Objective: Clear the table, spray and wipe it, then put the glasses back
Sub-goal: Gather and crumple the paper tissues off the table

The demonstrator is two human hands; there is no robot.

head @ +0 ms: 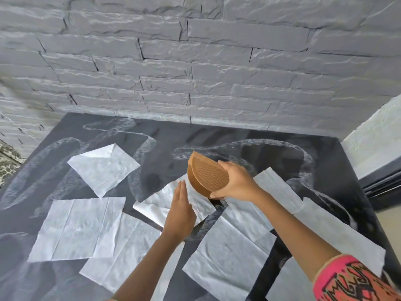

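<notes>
At the far left edge, a strip of patterned cloth (6, 161) shows beside the dark surface (65, 131), which bears pale swirling streaks and runs back to a grey stone-look wall (195, 61). White napkins lie scattered flat on the surface. One napkin (104, 168) sits alone towards the back left, turned cornerwise. A larger one (76, 229) lies nearer, its right edge overlapping a third (121, 257) below it.

In the middle, the left hand (181, 213) reaches out over the centre napkin (160, 203). Its fingers are straight and held together, palm turned inward. Whether it presses on the paper cannot be told.

Just right of it, the right hand (236, 183) grips a brown round container (206, 179), with the thumb at the top rim and the fingers curled under the lower edge. The container is tilted steeply, its woven-pattern face turned up and towards the camera. Its lower edge is at the surface's level, but contact cannot be told.

Further right, more napkins (230, 253) overlap under the right forearm, and a long one (338, 235) reaches the near right edge. A pink patterned sleeve (351, 279) covers the right upper arm.
</notes>
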